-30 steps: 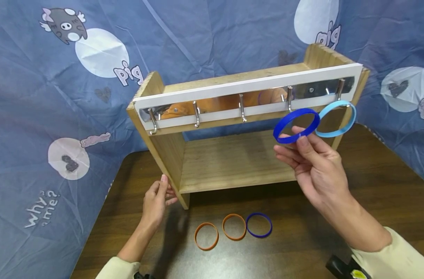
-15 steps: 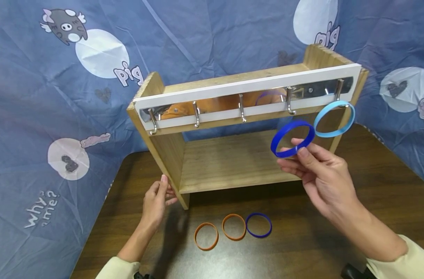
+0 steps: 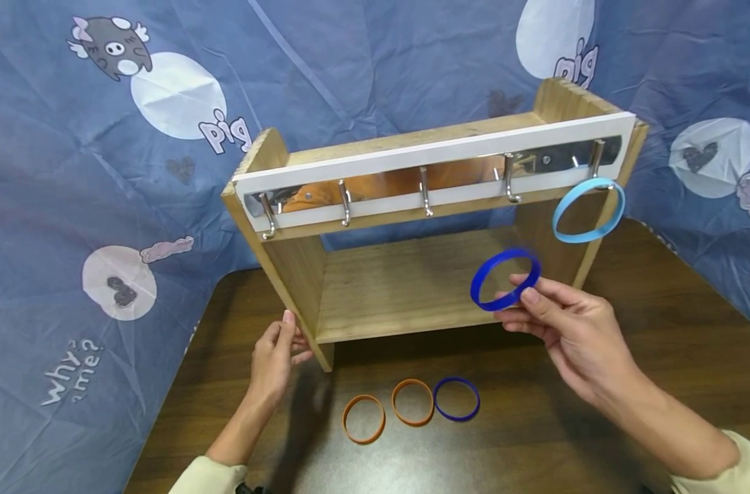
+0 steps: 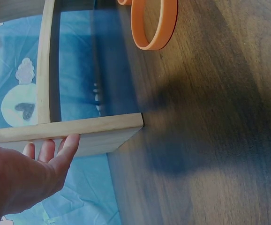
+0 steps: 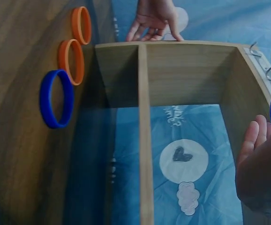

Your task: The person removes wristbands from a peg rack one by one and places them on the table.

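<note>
Between the thumb and fingers of my right hand [image 3: 578, 336], a dark blue silicone wristband [image 3: 492, 304] is pinched in front of the shelf opening. A light blue wristband [image 3: 577, 238] hangs from the rightmost hook of the wooden shelf [image 3: 399, 288]. My left hand [image 3: 274, 360] touches the shelf's left side panel [image 4: 112, 123] near its foot, fingers against the outer face. On the table before the shelf lie an orange wristband [image 3: 364, 442], a second orange wristband [image 3: 413, 423] and another dark blue wristband [image 3: 457, 419].
A white rail [image 3: 436, 147] with a mirror-like strip and several metal hooks [image 3: 425, 195] runs along the shelf's upper front. The shelf stands on a dark wood table [image 3: 523, 425]. Behind it hangs a blue printed cloth [image 3: 350, 62].
My right hand has moved down and slightly left with the dark blue wristband, away from the hanging light blue one. My left hand keeps its place on the side panel.
</note>
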`<state>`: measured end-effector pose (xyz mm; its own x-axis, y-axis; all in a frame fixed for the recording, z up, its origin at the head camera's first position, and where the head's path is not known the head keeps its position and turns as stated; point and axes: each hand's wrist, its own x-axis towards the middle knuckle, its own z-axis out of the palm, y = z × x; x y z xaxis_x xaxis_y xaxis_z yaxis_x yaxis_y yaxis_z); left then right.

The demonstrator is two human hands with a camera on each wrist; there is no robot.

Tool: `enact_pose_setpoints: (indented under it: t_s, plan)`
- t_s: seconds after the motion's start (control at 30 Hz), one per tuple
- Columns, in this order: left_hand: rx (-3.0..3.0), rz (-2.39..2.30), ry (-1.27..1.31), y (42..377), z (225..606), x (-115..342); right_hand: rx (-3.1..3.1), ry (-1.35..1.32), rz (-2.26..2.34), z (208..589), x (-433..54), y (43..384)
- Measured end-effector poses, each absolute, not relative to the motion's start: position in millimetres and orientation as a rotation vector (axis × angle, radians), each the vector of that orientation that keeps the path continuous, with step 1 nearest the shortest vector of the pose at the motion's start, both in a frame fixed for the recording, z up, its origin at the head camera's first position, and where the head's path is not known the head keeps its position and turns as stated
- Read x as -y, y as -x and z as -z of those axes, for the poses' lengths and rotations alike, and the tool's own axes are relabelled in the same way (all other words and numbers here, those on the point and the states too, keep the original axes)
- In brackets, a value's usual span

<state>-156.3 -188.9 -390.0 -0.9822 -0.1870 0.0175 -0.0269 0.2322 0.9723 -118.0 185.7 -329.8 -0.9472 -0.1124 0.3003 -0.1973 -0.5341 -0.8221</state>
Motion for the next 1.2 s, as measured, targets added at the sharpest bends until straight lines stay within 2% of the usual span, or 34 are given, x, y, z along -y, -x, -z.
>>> enact_pose_setpoints:
  t_s: [0.57, 1.2]
  plan:
    - [2.346, 1.875, -0.191, 156.7, 389.9, 189.2, 1.966, -0.331, -2.537, 362.8, -199.7, 115.0]
    - [2.356, 1.866, -0.183, 156.7, 389.3, 189.1, 2.467, 0.006, -2.317, 396.0, -211.4, 109.3]
